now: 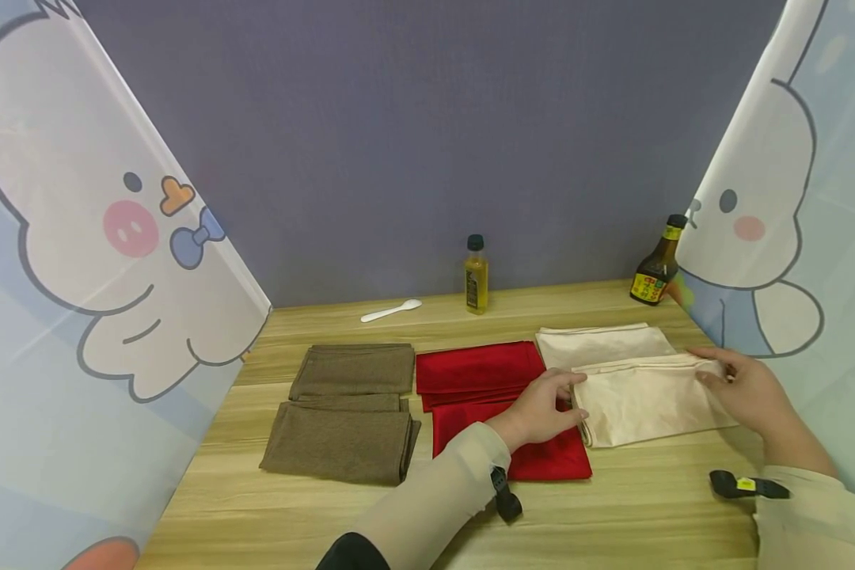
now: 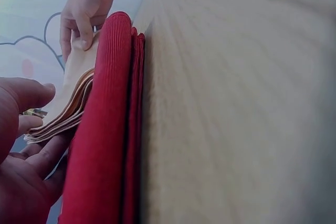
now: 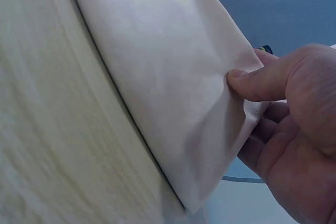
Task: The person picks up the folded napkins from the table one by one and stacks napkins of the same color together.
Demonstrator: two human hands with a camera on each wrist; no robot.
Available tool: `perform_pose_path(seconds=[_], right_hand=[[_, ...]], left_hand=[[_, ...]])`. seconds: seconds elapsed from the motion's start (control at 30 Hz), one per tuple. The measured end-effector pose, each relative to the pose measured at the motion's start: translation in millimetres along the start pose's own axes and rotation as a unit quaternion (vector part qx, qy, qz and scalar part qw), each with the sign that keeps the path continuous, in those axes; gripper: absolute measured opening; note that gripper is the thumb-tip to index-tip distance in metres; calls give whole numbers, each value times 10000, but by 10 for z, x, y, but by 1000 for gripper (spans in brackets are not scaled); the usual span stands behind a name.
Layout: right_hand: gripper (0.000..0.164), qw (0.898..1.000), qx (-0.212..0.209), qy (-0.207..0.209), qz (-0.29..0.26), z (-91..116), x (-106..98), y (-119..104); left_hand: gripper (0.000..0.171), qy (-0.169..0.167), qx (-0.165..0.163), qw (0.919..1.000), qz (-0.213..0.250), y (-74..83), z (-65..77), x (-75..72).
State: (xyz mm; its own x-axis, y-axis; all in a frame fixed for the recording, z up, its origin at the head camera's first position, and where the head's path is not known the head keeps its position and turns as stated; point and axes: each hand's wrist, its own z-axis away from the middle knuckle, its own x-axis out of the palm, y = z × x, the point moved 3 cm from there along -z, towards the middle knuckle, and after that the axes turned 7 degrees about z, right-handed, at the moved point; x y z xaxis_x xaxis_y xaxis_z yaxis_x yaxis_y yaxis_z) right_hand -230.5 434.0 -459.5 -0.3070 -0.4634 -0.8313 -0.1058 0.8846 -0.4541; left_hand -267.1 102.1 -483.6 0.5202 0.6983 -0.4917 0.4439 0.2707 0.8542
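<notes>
A folded cream cloth (image 1: 648,400) lies at the right of the table, overlapping another folded cream cloth (image 1: 606,342) behind it. My right hand (image 1: 751,392) pinches its right end between thumb and fingers; in the right wrist view the thumb (image 3: 244,83) presses creases into the corner. At the other end, my left hand (image 1: 541,408) touches the layered left edge with relaxed, spread fingers. In the left wrist view its thumb stands apart from the layers. Beneath the left hand lies a folded red cloth (image 1: 549,459), with another red cloth (image 1: 477,368) behind it.
Two folded brown cloths (image 1: 338,443) lie at the left. Along the back stand a small bottle of yellow oil (image 1: 476,281) and a dark sauce bottle (image 1: 659,265), plus a white spoon (image 1: 392,310). Printed panels flank both sides; a grey wall (image 1: 413,142) closes the back.
</notes>
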Motion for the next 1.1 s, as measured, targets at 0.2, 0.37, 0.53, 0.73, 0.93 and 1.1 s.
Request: perform_pose_path(seconds=[0.2, 0.37, 0.53, 0.73, 0.93, 1.1], right_hand=[[41, 9999, 104, -36, 31, -15, -17, 14], [53, 9996, 291, 31, 50, -36, -36, 44], [53, 9991, 418, 32, 52, -32, -59, 53], [38, 9983, 577, 96, -20, -18, -86, 74], [36, 9984, 524, 137, -171, -33, -89, 87], [38, 9981, 366, 141, -471, -54, -51, 56]], left_hand=[[64, 89, -27, 9999, 48, 7, -9, -13], [65, 109, 22, 9997, 200, 20, -11, -28], [67, 153, 115, 9992, 361, 56, -14, -27], [69, 218, 169, 9983, 516, 125, -18, -27], [71, 551, 223, 9960, 659, 156, -40, -33], [70, 929, 214, 9935, 619, 129, -54, -63]])
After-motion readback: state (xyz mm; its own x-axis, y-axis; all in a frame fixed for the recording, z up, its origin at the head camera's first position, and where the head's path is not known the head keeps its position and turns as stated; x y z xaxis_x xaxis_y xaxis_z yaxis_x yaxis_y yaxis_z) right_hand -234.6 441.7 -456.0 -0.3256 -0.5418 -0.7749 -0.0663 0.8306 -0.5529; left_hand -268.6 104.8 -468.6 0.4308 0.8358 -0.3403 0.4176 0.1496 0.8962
